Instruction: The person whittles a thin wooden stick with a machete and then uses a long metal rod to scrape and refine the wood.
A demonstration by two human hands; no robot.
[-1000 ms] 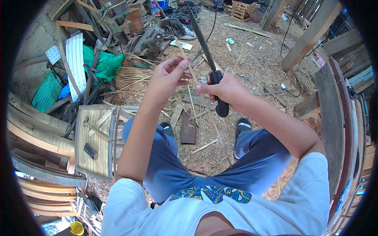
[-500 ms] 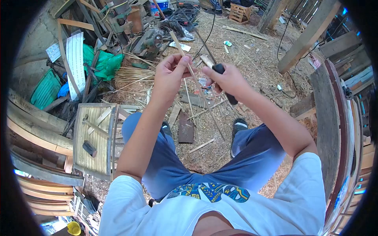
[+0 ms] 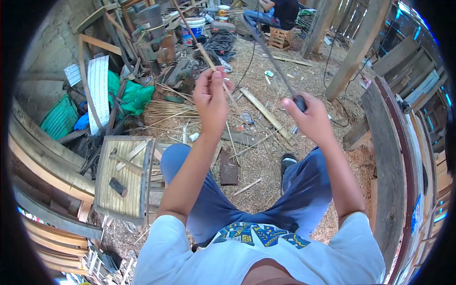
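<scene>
My left hand [image 3: 212, 102] is closed round a long, thin wooden strip [image 3: 205, 53], with the strip pinched between thumb and fingers. It slants up toward the far left, and a short end sticks out below the hand. In my right hand [image 3: 313, 118] is a long-bladed knife [image 3: 281, 70] with a black handle, its blade pointing up and away to the left. Blade and strip are apart. On the floor beyond my left hand lies a pile of thin strips [image 3: 166, 110]. Between my feet lies a dark flat board [image 3: 229, 168].
A slatted wooden stool [image 3: 107, 197] at left carries a hammer [image 3: 129, 165] and a dark block [image 3: 118, 187]. A wooden post [image 3: 354, 57] and planks [image 3: 387, 156] stand at right. Far back, another person [image 3: 280, 14] sits on a crate [image 3: 280, 37]. A light board [image 3: 266, 114] lies ahead.
My right hand has moved right and down, carrying the knife away from the strip. The strip now reaches further up and left from my left hand. The view has tilted up, showing the person behind.
</scene>
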